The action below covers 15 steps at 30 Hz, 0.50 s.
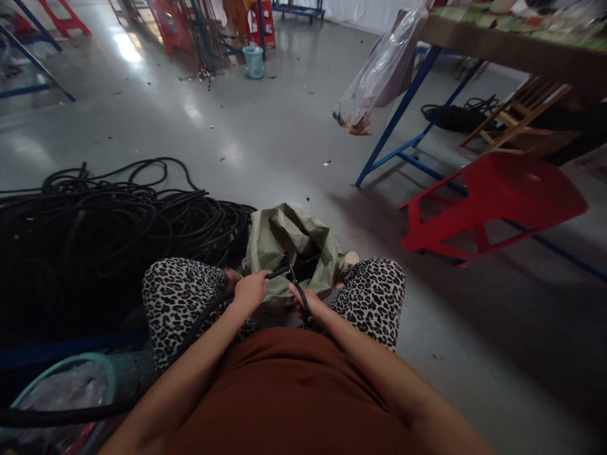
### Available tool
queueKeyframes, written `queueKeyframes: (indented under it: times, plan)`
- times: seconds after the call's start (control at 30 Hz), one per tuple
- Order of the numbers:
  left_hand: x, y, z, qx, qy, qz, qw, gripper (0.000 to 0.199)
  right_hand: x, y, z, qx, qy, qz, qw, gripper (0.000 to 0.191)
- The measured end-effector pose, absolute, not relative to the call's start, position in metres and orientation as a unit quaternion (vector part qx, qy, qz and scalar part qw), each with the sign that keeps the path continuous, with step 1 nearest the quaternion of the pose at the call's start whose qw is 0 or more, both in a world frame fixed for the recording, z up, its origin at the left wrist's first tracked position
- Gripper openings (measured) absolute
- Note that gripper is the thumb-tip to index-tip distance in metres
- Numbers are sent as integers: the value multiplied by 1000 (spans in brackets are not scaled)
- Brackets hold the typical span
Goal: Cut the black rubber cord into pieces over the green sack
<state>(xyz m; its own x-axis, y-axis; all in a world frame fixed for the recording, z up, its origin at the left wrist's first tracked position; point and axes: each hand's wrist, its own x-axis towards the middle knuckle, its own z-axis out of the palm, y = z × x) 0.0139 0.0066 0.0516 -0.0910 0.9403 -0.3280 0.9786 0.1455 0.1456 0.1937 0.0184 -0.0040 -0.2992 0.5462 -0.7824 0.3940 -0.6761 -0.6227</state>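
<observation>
Between my knees stands an open woven sack (268, 237), greenish grey, with dark matter inside it that I cannot make out. My left hand (251, 289) is closed around a black rubber hose or cord (202, 319), whose end sticks out over the sack's mouth. That cord runs back under my left forearm and across my thigh. In my right hand (306, 302) is a pair of scissors (303, 300) with black handles. Their blades point up at the cord's end, right beside it; whether they touch it is too small to tell.
A big tangled heap of black cord (118, 215) lies on the left. A light blue basket (109, 373) with plastic inside stands at lower left. On the right are a red stool (526, 189) lying tipped and a blue-legged table (474, 38) with a hanging plastic bag (379, 66).
</observation>
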Motion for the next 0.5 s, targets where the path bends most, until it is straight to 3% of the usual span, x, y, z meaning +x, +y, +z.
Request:
queueKeyframes:
  times: [0.5]
  plan:
    - [12,6,57,642,741,-48,190,32,191,17,-16,-550,-414,724,51,48]
